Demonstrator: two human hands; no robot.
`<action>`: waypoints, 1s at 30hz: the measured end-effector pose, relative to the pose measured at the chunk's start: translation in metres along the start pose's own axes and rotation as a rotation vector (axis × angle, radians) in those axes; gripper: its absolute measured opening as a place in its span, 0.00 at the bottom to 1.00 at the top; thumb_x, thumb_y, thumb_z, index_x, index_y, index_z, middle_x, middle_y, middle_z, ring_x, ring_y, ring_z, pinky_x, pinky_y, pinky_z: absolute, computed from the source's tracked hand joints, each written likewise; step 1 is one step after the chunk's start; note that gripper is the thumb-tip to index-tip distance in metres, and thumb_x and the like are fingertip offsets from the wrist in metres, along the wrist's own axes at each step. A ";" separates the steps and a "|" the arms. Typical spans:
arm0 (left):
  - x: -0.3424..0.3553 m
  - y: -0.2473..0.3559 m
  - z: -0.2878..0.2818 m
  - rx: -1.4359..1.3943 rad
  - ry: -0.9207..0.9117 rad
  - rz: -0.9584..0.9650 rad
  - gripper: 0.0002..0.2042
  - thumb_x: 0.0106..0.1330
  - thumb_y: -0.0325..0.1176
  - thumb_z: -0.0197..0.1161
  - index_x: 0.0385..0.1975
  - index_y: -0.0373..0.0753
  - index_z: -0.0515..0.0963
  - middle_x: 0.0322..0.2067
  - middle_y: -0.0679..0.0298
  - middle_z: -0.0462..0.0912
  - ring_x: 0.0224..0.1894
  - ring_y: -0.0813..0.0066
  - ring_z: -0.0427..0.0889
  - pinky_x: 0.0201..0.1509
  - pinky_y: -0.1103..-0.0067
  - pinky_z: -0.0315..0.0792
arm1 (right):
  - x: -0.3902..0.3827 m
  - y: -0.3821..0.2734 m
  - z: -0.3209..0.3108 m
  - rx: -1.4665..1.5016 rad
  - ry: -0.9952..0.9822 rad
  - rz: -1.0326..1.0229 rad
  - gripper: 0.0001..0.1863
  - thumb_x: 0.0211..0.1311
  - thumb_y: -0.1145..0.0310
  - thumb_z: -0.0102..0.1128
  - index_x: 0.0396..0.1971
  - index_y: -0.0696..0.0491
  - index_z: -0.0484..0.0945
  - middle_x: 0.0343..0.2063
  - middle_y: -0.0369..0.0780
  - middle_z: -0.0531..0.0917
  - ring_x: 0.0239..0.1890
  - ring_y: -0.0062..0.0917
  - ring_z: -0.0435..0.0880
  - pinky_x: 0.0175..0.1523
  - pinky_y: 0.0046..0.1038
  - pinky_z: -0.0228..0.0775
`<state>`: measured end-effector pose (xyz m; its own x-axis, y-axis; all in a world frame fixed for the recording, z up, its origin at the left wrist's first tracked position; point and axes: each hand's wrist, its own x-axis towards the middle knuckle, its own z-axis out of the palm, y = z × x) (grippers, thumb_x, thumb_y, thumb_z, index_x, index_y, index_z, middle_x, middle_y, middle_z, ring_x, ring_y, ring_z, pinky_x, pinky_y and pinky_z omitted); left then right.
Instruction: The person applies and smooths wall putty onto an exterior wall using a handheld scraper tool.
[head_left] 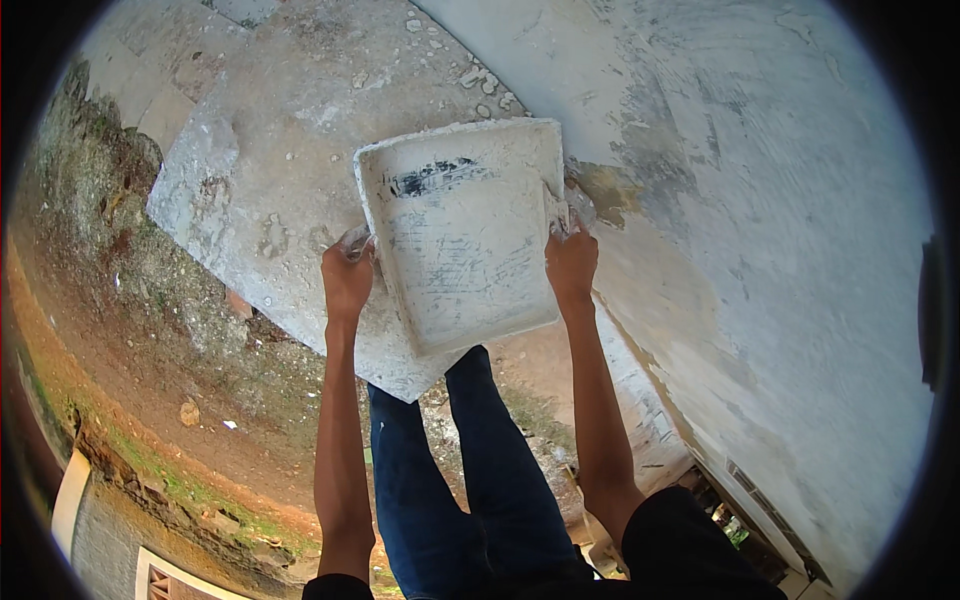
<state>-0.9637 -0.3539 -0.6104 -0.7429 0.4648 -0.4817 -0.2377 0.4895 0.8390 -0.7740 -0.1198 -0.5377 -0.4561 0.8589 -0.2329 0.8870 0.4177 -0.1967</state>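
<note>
A shallow rectangular tray (460,250), coated in whitish plaster-like residue with dark smears, is held up in front of me above a pale, spattered board. My left hand (346,265) is closed at the tray's left rim, with some crumpled, see-through material by the fingers. My right hand (571,258) is closed at the right rim, where more whitish, crumpled material shows around the fingertips. The exact grip under that material is hard to make out.
The spattered board (240,240) lies beside rough, mossy ground (190,400). A patchy whitish plastered wall (760,250) rises on the right. My jeans-clad legs (500,470) are below. A low grey structure with cream trim (110,520) is at the lower left.
</note>
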 end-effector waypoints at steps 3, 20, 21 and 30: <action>-0.002 0.004 0.002 0.012 0.006 0.010 0.12 0.62 0.24 0.56 0.43 0.29 0.78 0.38 0.52 0.84 0.40 0.68 0.83 0.45 0.76 0.73 | 0.001 0.013 0.010 -0.121 -0.013 -0.197 0.25 0.52 0.72 0.56 0.53 0.63 0.70 0.31 0.53 0.81 0.31 0.47 0.80 0.38 0.42 0.72; -0.004 0.005 0.005 -0.012 0.011 0.008 0.13 0.63 0.22 0.54 0.46 0.28 0.76 0.39 0.52 0.83 0.41 0.70 0.82 0.47 0.77 0.71 | -0.031 -0.020 0.016 -0.033 -0.138 -0.164 0.24 0.52 0.70 0.58 0.51 0.61 0.73 0.20 0.55 0.78 0.27 0.50 0.79 0.36 0.44 0.72; -0.004 0.005 0.005 -0.004 0.012 -0.001 0.13 0.63 0.22 0.54 0.46 0.28 0.76 0.39 0.52 0.83 0.41 0.70 0.82 0.47 0.77 0.71 | -0.036 -0.023 0.017 -0.029 -0.165 -0.172 0.24 0.52 0.70 0.58 0.51 0.60 0.73 0.21 0.55 0.78 0.27 0.49 0.79 0.37 0.45 0.72; -0.007 0.005 0.005 -0.011 0.051 -0.004 0.12 0.63 0.23 0.54 0.45 0.29 0.77 0.39 0.52 0.83 0.41 0.70 0.82 0.46 0.77 0.72 | -0.058 -0.043 0.010 -0.005 -0.363 -0.175 0.24 0.54 0.69 0.56 0.53 0.58 0.70 0.25 0.55 0.78 0.31 0.47 0.79 0.41 0.43 0.72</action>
<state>-0.9562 -0.3508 -0.6040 -0.7726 0.4249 -0.4718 -0.2471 0.4834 0.8398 -0.7867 -0.1907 -0.5256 -0.5950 0.6146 -0.5179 0.7937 0.5506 -0.2585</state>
